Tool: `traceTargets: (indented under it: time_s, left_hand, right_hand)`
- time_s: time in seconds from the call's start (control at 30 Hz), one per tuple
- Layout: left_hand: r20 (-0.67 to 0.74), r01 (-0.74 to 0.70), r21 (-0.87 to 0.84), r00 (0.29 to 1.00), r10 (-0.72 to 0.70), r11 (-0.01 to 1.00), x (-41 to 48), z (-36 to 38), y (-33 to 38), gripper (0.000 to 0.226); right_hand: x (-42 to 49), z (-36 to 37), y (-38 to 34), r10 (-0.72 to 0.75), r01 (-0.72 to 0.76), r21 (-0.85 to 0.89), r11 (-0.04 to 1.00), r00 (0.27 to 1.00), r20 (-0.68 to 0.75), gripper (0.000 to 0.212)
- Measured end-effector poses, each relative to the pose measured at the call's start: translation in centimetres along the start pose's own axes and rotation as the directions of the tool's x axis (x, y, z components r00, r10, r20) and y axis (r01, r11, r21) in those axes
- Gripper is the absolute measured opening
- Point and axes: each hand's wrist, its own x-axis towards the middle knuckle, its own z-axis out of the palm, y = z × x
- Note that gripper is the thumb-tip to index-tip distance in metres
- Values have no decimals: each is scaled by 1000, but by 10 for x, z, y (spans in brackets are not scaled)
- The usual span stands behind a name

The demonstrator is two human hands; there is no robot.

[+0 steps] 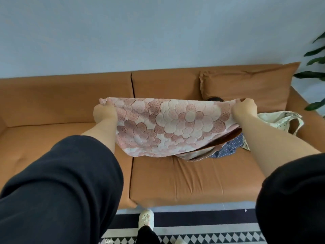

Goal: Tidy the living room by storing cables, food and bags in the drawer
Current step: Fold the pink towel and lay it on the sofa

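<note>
The sofa [193,182] fills the view, tan and smooth, with a cushion [249,85] of the same cloth leaning on its back at the right. Over the right seat a blanket [168,125] hangs stretched between both hands: fleecy, pink and cream, patterned in big round flowers. It looks light, soft and limp, so it sags in the middle and will fold wherever it is not held; the top corners are the sensible hold, and that is where it is held. The left hand [103,112] is clenched on the upper left corner, the right hand [244,107] is clenched on the upper right, fingers curled over the edge.

Behind and under the blanket's right side lies the task's own thing, a bag [279,120], resting on the seat against the right arm of the sofa. It is cream cloth with small dark specks and a long loop strap [297,127] lying loose beside it. It should be light and floppy, unlikely to slip or break, and the strap is likely the best place to lift it, though the body would sag. A blue dotted cloth [230,148] pokes out below the blanket; whether it is part of a bag I cannot tell. A dark rounded thing [214,99] shows just above the blanket's edge, too hidden to name.
</note>
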Motion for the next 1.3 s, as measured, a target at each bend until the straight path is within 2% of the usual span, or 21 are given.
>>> traceTargets:
  time_s: [0.17, 0.23, 0.33, 0.4, 0.47, 0.63, 0.7, 0.83, 0.93, 1.03, 1.13, 1.3]
  left_hand:
    - [197, 100, 210, 970, -142, 973, -7, 7, -24, 52]
    - [254, 78, 313, 954, -162, 947, -9, 13, -38, 51]
    - [342, 18, 453, 920, -192, 891, -10, 26, -65, 45]
    - [360, 18, 498, 905, -226, 867, -3, 43, -86, 46]
    - [367, 22, 485, 902, -226, 874, -3, 52, -101, 48]
    - [381, 0, 480, 901, -208, 877, 13, 106, -135, 48]
    - [366, 10, 471, 907, -206, 882, 22, 126, -151, 49]
    - [313, 10, 455, 934, -170, 891, 41, 166, -188, 45]
    - [306, 7, 427, 940, -152, 904, 43, 189, -210, 54]
    - [399, -21, 457, 898, -184, 889, 31, 217, -237, 58]
    - [519, -66, 479, 826, -221, 875, 10, 242, -260, 57]
    - [695, -204, 484, 680, -233, 851, -32, 271, -283, 42]
  right_hand:
    - [-9, -7, 23, 74, -52, -232, 971, 993, 87, 32]
    - [-10, 0, 37, 61, -29, -272, 962, 992, 109, 33]
    - [-17, 20, 60, 125, -29, -379, 925, 965, 229, 36]
    - [-15, 37, 82, 223, -146, -346, 927, 955, 195, 33]
    - [-21, 44, 94, 176, -81, -435, 897, 967, 183, 32]
    - [-3, 101, 131, 216, -81, -520, 850, 955, 204, 32]
    - [7, 125, 145, 205, -75, -568, 820, 964, 169, 33]
    - [25, 169, 170, 161, -89, -517, 851, 982, 96, 37]
    - [32, 196, 194, 123, -34, -517, 855, 983, 138, 44]
    - [24, 228, 231, 167, -3, -565, 825, 956, 240, 49]
    - [6, 254, 257, 229, 51, -602, 797, 897, 379, 57]
    - [-19, 281, 285, 414, -7, -656, 755, 780, 469, 63]
